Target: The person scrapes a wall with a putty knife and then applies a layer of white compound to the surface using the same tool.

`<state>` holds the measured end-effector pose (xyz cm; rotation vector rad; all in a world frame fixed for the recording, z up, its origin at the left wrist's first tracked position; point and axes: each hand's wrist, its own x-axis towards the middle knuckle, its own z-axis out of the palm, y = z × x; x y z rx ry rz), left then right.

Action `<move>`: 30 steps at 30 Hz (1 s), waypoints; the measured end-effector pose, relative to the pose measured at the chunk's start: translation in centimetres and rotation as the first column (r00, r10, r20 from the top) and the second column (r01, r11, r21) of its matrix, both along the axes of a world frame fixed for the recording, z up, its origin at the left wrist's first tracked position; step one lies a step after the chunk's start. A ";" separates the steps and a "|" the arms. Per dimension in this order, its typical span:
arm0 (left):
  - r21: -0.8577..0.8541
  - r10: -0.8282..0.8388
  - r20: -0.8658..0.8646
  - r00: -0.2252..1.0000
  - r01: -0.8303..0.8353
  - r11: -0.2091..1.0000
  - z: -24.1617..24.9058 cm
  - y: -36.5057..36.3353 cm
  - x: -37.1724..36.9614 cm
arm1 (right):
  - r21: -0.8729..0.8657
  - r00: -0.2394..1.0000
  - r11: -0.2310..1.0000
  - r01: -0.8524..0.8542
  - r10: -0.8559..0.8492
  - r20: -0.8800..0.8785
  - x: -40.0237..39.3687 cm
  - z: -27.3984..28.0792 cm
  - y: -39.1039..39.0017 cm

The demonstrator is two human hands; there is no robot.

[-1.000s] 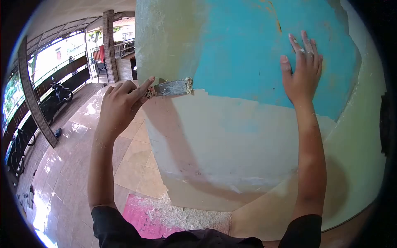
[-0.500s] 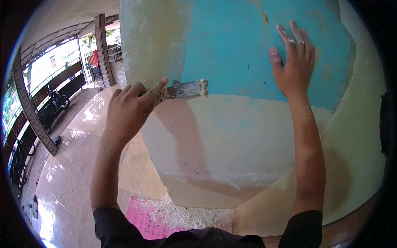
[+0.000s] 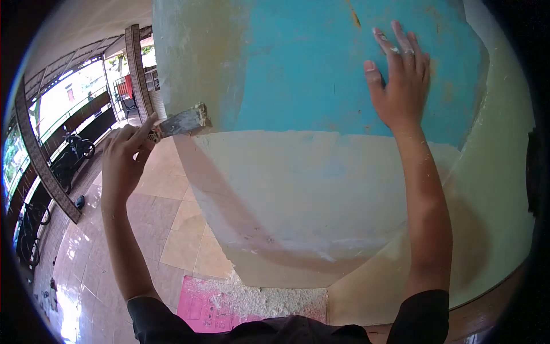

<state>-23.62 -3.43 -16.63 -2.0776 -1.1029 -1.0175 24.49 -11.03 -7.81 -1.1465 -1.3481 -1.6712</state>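
My left hand (image 3: 127, 150) is closed around the handle of a scraper (image 3: 184, 122), index finger stretched along it. Pale residue clings to the end of its wide metal blade, which lies over the left edge of a large painted panel (image 3: 298, 189). The panel has a turquoise area (image 3: 303, 74) above and a pale, bare-looking area below, with an uneven line between them. On the turquoise part my right hand (image 3: 401, 86) rests flat, fingers spread and spotted with whitish residue. It holds nothing.
Below the panel, a pink sheet (image 3: 197, 309) is covered with pale scrapings (image 3: 269, 301). Shiny floor tiles (image 3: 143, 229) stretch out on the left. Beyond them stand a patterned post (image 3: 137, 74), a motorbike (image 3: 74, 148) and a bicycle (image 3: 31, 223) along a dark fence.
My left hand has moved left with the scraper, its blade going from the turquoise edge to the panel's left side. My right hand stays flat on the panel; the view has shifted slightly.
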 end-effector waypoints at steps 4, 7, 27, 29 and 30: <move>0.019 0.032 -0.012 0.999 -0.031 0.999 -0.5 -0.2 -1.8 | 0.015 1.000 1.000 -0.004 0.004 0.015 0.1 0.0 0.3; -0.058 0.078 0.004 0.997 -0.078 0.995 -1.0 -0.1 -2.4 | -0.003 1.000 1.000 -0.031 0.031 0.005 0.4 0.1 0.4; -0.057 0.024 -0.037 0.999 -0.026 0.998 -0.2 -3.5 5.8 | 0.000 1.000 1.000 -0.018 0.018 -0.021 -0.1 0.2 0.2; -0.044 0.006 -0.039 0.999 -0.007 0.999 0.0 -3.7 6.7 | -0.001 1.000 1.000 -0.019 0.019 -0.020 -0.1 0.3 0.2; -0.081 -0.009 -0.035 0.999 0.007 0.997 0.2 -3.9 7.2 | -0.001 1.000 1.000 -0.021 0.021 -0.017 -0.1 0.3 0.1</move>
